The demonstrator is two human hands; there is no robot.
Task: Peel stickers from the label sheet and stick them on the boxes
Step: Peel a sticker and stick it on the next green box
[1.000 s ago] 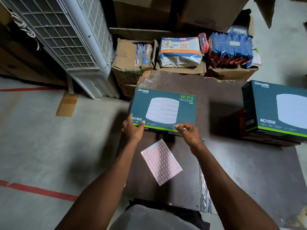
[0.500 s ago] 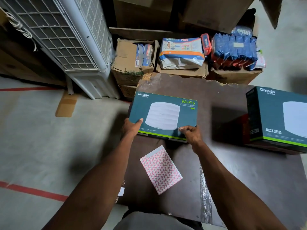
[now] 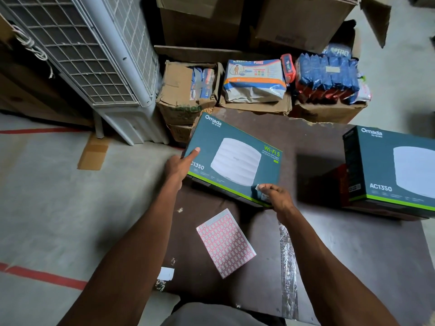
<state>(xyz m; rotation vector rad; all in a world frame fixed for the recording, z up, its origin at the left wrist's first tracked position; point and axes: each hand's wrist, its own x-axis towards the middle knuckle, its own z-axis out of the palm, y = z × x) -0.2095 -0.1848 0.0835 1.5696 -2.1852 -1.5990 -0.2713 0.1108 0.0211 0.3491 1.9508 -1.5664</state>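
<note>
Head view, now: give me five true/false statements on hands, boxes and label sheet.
1. The left hand holds the teal box at its left edge. True.
2. The label sheet lies on top of that box. False: it lies on the brown board, nearer the person.
3. The right hand is at the box's near right corner, by a small pale sticker. True.
4. Only one teal box shows. False: a second box sits at right.
5. The left hand holds the label sheet. False: neither hand touches it.

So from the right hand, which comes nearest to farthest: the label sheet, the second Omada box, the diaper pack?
1. Label sheet, just below-left of the right hand.
2. Second Omada box, off to its right.
3. Diaper pack, at the back on cartons.
</note>
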